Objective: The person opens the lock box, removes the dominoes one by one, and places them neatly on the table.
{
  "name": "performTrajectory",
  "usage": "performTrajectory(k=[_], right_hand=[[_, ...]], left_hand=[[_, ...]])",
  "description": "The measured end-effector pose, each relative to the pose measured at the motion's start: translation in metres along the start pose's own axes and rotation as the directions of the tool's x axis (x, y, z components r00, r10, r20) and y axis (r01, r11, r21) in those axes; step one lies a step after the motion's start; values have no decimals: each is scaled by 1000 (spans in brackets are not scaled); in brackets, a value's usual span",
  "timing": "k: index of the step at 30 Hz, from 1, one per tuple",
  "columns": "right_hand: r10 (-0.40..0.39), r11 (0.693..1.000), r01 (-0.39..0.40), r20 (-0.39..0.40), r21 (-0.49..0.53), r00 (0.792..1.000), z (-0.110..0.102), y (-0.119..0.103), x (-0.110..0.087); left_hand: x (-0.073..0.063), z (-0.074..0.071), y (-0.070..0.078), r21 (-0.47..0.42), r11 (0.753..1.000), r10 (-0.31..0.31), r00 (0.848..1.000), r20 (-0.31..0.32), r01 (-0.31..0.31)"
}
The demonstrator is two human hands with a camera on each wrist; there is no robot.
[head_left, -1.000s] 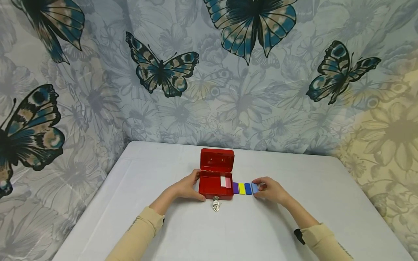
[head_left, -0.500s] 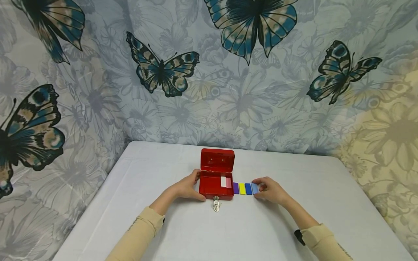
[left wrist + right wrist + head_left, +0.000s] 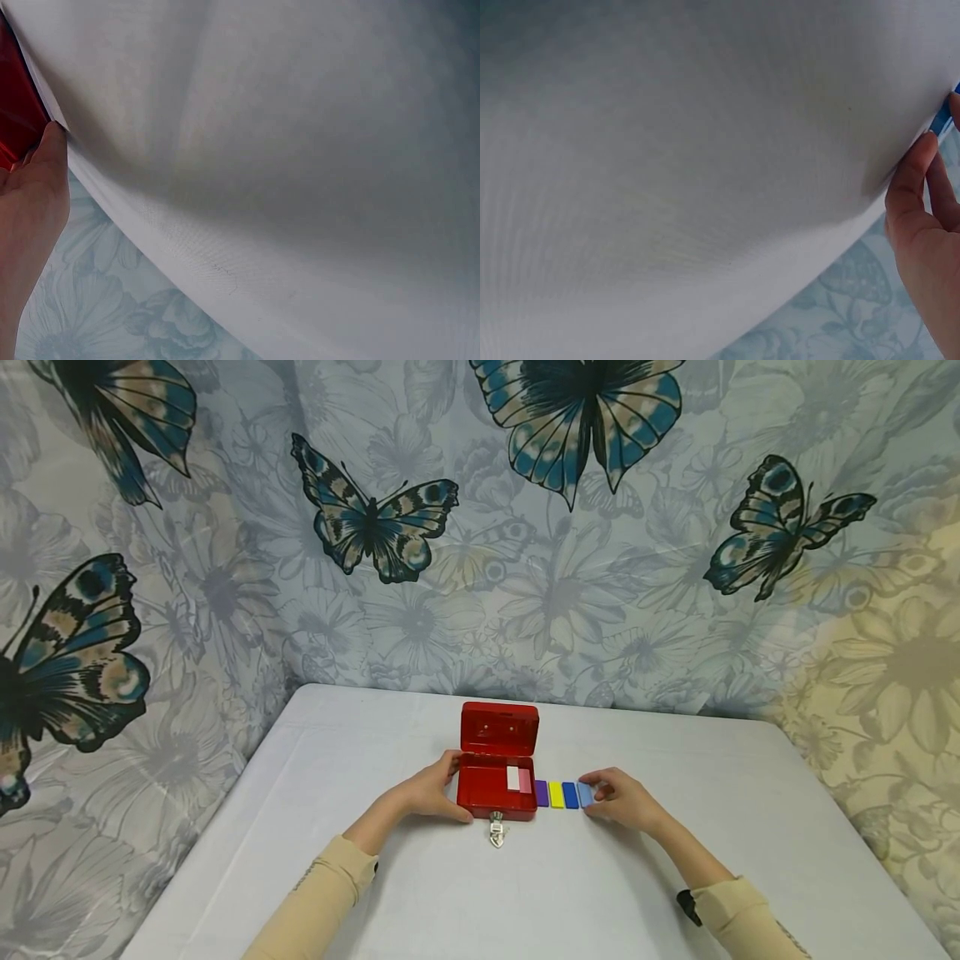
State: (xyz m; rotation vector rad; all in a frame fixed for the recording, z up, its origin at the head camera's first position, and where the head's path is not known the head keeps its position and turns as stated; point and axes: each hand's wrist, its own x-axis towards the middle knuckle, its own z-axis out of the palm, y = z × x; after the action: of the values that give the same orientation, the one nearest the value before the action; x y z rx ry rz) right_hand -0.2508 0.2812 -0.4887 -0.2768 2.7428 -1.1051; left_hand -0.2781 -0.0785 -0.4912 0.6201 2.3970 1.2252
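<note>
We count one table (image 3: 697,768), one box (image 3: 482,783) and, at its front, one lock (image 3: 497,830). We see six pieces (image 3: 556,794): two inside the box, four to its right. We find one left hand (image 3: 430,790) at the box's left, one right hand (image 3: 624,797) at its right, and five butterflies (image 3: 371,527) behind the box.

The head view looks down from six o'clock toward twelve over the tabletop (image 3: 540,893). Nearer, the left wrist view shares the box (image 3: 15,97) with it, at ten o'clock; the right, a blue piece (image 3: 942,120) between two and three.
</note>
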Motion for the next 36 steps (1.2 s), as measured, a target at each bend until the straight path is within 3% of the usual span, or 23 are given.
performTrajectory(k=[21,30,36], right_hand=[[14,999,-15,20,39,1000,-3,-2,-1],[89,993,-87,-30,77,996,-3,-3,-5],[165,967,-152,-45,205,985,-4,-5,-4]], left_hand=[[2,0,-2,3,1000,-1,1000,5,1],[2,0,-3,8,1000,-9,1000,6,9],[2,0,-3,14,1000,-3,1000,7,3]])
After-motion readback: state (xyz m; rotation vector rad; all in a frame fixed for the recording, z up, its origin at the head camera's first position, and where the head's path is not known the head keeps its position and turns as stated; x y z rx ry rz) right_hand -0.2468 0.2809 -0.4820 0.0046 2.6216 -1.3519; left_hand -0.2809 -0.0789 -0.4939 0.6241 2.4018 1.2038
